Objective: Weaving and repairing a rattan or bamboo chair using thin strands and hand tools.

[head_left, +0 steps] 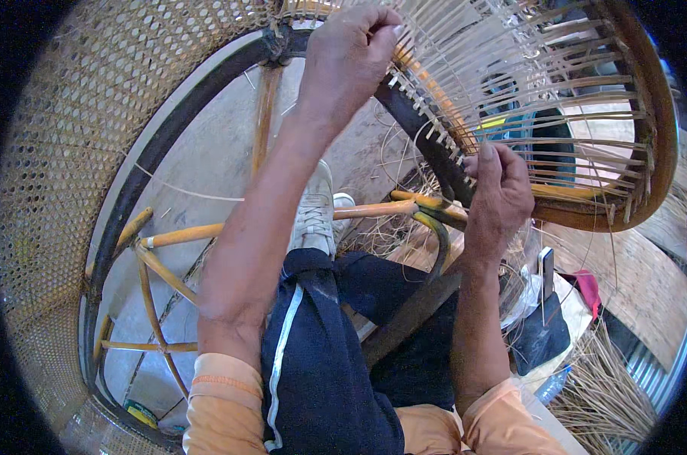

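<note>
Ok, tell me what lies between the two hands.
In the head view, pale strand ends along the dark curved rim lie between left hand and right hand.

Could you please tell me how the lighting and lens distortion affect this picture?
Head view: fisheye lens, black corners, the woven panel compressed toward the rim, though its true curve cannot be told; also in the head view, a pale, washed-out background behind the cane strands at upper right, and dark trousers that look grainy.
</note>
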Motion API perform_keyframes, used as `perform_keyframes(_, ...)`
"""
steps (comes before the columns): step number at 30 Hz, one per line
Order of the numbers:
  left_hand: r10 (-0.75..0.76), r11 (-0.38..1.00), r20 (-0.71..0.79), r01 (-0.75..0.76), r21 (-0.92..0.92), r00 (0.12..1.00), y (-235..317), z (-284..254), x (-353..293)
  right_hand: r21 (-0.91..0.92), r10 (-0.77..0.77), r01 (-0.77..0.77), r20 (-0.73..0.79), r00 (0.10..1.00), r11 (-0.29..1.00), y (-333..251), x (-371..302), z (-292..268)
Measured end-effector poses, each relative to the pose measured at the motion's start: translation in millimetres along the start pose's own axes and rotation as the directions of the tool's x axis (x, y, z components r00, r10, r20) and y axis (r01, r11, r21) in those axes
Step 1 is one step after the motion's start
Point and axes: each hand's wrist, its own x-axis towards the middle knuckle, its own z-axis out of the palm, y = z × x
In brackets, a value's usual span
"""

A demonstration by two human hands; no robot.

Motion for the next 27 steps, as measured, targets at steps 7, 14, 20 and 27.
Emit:
perform_keyframes(7,0.245,0.963,-0.140,-0.223,0.153,0.959,3,3,6,-0.071,-0.019,0.021,0.037,0.999,0.997,8,-1,-18)
perform_keyframes(14,-0.090,0.993,0.145,0.099,-0.058,0.985,2,-14,15,-0.108,-0.057,0.058,0.012,0.998,0.992,9,0,-15)
perform_keyframes(20,0.010,1.000,-0.006,-0.010,-0.021,1.000,-6,-1,6,-0.112,-0.068,0.066,-0.016,0.998,0.992,6,3,-2)
perform_keyframes(27,0.607,0.794,-0.343,-0.561,0.234,0.716,-18,15,10,0.011,0.048,-0.048,0.019,0.999,0.999,4,0,-8)
